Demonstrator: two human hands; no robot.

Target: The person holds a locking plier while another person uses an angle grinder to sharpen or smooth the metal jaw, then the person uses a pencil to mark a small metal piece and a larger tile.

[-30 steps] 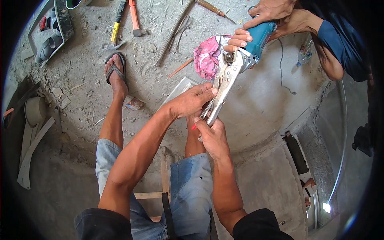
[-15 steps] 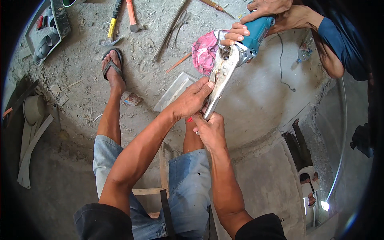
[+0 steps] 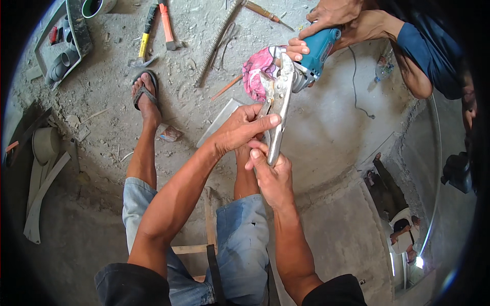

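Note:
My left hand (image 3: 247, 127) grips a large pair of metal locking pliers (image 3: 283, 89), its thumb across the handle. My right hand (image 3: 270, 176) is closed round the lower end of those pliers. The jaws lie against the metal head of a teal angle grinder (image 3: 317, 53); exactly what they clamp is hard to make out. A co-worker's hand (image 3: 332, 13) rests on the grinder's body, with more of that person's fingers (image 3: 298, 48) near its head. A pink printed cloth (image 3: 252, 76) lies just left of the jaws, and a pale flat tray (image 3: 217, 127) lies beyond my left hand.
A hammer (image 3: 146, 35), an orange-handled tool (image 3: 166, 25), rebar (image 3: 217, 43) and a screwdriver (image 3: 265, 13) lie on the dusty floor. A bin of fittings (image 3: 86, 48) is at upper left, a bottle (image 3: 383, 66) at right. Another person (image 3: 393, 196) shows below a ledge.
The pliers have swung a little more upright, my hands moving with them. The grinder and the co-worker's hands have shifted slightly up and left in view.

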